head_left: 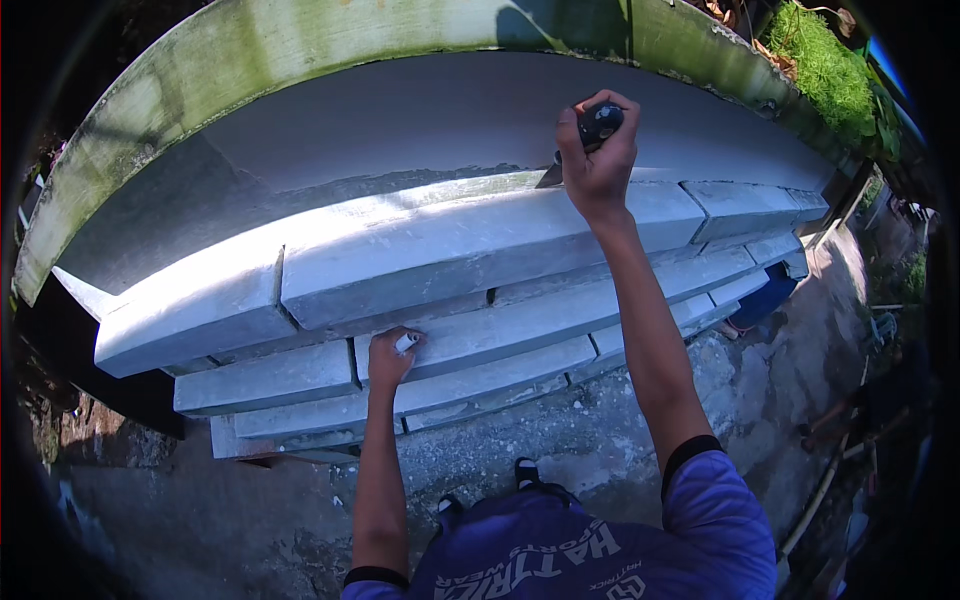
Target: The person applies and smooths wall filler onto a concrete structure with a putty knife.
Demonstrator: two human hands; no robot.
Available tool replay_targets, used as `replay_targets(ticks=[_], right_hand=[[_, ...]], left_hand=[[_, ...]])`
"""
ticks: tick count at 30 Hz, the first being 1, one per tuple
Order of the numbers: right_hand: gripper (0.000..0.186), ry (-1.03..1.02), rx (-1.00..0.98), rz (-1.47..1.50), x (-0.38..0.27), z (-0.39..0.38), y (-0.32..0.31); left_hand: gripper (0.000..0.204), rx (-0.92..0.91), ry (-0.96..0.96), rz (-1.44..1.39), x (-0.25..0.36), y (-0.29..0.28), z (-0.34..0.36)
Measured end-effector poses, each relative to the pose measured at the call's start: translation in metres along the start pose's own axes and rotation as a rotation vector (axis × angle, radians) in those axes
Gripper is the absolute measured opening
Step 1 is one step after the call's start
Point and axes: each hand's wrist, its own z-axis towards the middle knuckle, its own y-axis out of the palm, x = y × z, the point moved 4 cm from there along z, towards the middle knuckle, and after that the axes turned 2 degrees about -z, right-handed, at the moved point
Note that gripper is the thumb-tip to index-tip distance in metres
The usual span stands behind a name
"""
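Note:
My right hand (603,165) is closed around the dark handle of a scraper (549,177), whose tapered blade points down and left. The blade's tip meets the strip where the white-coated wall (420,115) joins the top of the upper grey block (470,240). Lower and to the left, my left hand (392,358) is curled around a small white cylinder (406,343), only one end of which shows. That hand rests against a lower block ledge (500,330), close to a dark vertical joint. The wall's coating ends in a ragged line over darker grey.
A curved, moss-stained concrete rim (270,45) overhangs the wall. Stepped rows of blocks with dark gaps run across in front of me. Rough concrete ground (500,440) lies at my feet. Green plants (815,65) hang at upper right; a blue object (765,300) sits beyond the blocks' right end.

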Motion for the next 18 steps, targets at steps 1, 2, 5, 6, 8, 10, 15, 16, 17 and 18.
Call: replay_targets(ticks=[1,2,5,6,8,10,15,16,17,18], right_hand=[[0.035,-0.07,0.071,0.092,-0.002,-0.003,-0.003],[0.035,-0.148,0.146,0.191,-0.008,-0.002,-0.005],[0.034,-0.227,0.286,0.401,-0.014,-0.001,-0.011],[0.034,-0.149,0.214,0.215,-0.008,0.001,-0.003],[0.034,-0.073,0.194,0.219,-0.003,0.01,-0.003],[0.034,-0.148,0.23,0.263,-0.009,0.01,-0.006],[0.035,-0.174,0.239,0.139,-0.006,0.015,0.0],[0.035,-0.174,0.238,0.141,-0.009,0.015,-0.003],[0.035,-0.192,0.272,0.288,-0.015,0.015,-0.008],[0.034,-0.21,0.305,0.435,-0.017,0.016,-0.011]], left_hand=[[0.015,-0.006,0.0,-0.019,-0.002,0.0,0.0],[0.015,0.003,0.003,-0.014,-0.004,-0.002,0.001],[0.017,-0.018,-0.021,-0.023,-0.006,-0.003,-0.002],[0.017,-0.021,-0.022,-0.027,-0.004,-0.001,-0.002],[0.017,0.01,-0.002,0.004,0.001,-0.001,0.002],[0.017,0.012,-0.016,0.001,-0.004,-0.002,-0.002],[0.016,0.002,0.002,-0.011,-0.005,-0.001,-0.001],[0.015,0.009,0.002,-0.005,-0.004,0.0,-0.002],[0.014,0.016,0.011,0.0,-0.005,0.0,0.002],[0.014,0.018,0.019,0.0,-0.007,-0.001,0.003]])
